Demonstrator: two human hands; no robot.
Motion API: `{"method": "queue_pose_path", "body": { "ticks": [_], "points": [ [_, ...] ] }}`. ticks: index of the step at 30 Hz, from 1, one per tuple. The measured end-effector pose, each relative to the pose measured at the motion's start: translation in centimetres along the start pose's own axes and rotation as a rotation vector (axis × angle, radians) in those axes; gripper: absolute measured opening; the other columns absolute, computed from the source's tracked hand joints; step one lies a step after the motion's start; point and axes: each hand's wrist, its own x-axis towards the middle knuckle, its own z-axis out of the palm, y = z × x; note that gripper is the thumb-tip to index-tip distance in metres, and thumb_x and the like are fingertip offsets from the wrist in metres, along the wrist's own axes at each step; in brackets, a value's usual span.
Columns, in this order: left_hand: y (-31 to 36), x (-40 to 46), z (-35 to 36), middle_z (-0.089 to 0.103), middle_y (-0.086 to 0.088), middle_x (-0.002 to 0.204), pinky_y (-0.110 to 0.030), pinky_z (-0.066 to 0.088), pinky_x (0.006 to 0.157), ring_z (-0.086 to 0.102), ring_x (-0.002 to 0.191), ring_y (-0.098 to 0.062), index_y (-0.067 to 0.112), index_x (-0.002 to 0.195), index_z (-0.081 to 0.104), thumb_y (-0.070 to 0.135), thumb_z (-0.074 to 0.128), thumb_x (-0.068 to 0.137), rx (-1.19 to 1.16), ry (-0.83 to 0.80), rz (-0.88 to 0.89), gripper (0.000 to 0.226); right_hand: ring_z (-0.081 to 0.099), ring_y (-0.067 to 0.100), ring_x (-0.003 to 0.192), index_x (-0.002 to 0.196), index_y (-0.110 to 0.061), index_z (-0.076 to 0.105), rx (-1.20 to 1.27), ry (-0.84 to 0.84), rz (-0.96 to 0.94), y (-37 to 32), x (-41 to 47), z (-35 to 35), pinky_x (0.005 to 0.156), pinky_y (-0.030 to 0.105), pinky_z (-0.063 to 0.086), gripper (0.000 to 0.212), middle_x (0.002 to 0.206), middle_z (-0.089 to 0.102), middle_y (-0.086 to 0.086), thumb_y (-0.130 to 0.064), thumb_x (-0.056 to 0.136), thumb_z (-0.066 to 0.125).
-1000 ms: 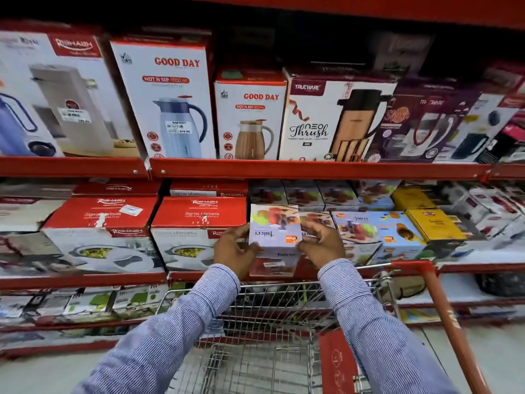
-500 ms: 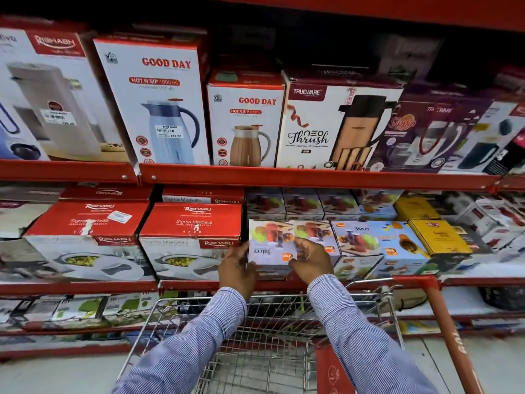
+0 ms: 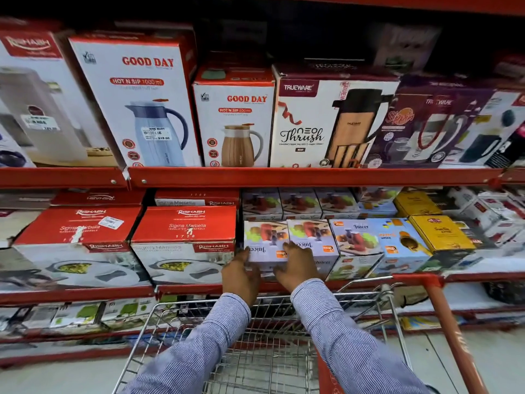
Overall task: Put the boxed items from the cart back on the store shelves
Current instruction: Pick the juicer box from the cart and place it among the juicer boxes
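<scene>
A small white and lilac juicer box (image 3: 265,241) rests on the middle shelf (image 3: 199,288), squeezed between a red Rishabh casserole box (image 3: 184,237) and an identical juicer box (image 3: 312,237). My left hand (image 3: 240,275) grips its left front corner. My right hand (image 3: 295,265) presses on its right front edge. Both arms in striped sleeves reach over the wire cart (image 3: 270,351), whose visible basket shows no boxes.
The upper shelf (image 3: 284,176) carries tall flask and jug boxes. Further juicer boxes, a blue box (image 3: 397,243) and yellow boxes (image 3: 440,233) fill the middle shelf to the right. The cart's red handle (image 3: 451,331) slants at lower right. Low shelves hold flat packs.
Both hands pushed the juicer box forward and down from in front of the shelf into the gap beside the red box. The view moved closer to the shelves.
</scene>
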Motion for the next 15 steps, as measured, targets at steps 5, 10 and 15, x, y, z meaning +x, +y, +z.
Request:
{"method": "queue_pose_path", "body": {
  "ticks": [5,10,15],
  "points": [
    [0.2,0.2,0.7,0.058,-0.016,0.137,-0.035,0.045,0.107,0.060,0.120,-0.032,0.004,0.144,0.041,0.007,0.064,0.085,0.044,-0.099,0.020,0.063,0.039,0.035,0.124,0.126,-0.006,0.051,-0.149,0.032,-0.017,-0.1,0.1,0.6,0.100,0.041,0.047,0.055,0.134,0.049,0.009,-0.027,0.078,0.066],
    [0.0,0.2,0.5,0.055,-0.016,0.140,-0.041,0.047,0.107,0.059,0.122,-0.032,0.007,0.147,0.035,0.010,0.065,0.082,0.093,-0.135,0.044,0.072,0.033,0.036,0.128,0.128,-0.007,0.049,-0.216,0.012,-0.014,0.1,0.3,0.3,0.100,0.045,0.046,0.058,0.138,0.040,0.009,-0.029,0.077,0.067],
    [0.2,0.1,-0.6,0.056,-0.015,0.139,-0.038,0.050,0.103,0.062,0.117,-0.031,0.007,0.142,0.043,0.018,0.062,0.083,0.212,-0.162,0.104,0.063,0.033,0.034,0.129,0.137,-0.014,0.039,-0.232,0.031,-0.062,0.6,0.5,-0.3,0.103,0.045,0.042,0.065,0.140,0.041,0.008,-0.030,0.079,0.064]
  ]
}}
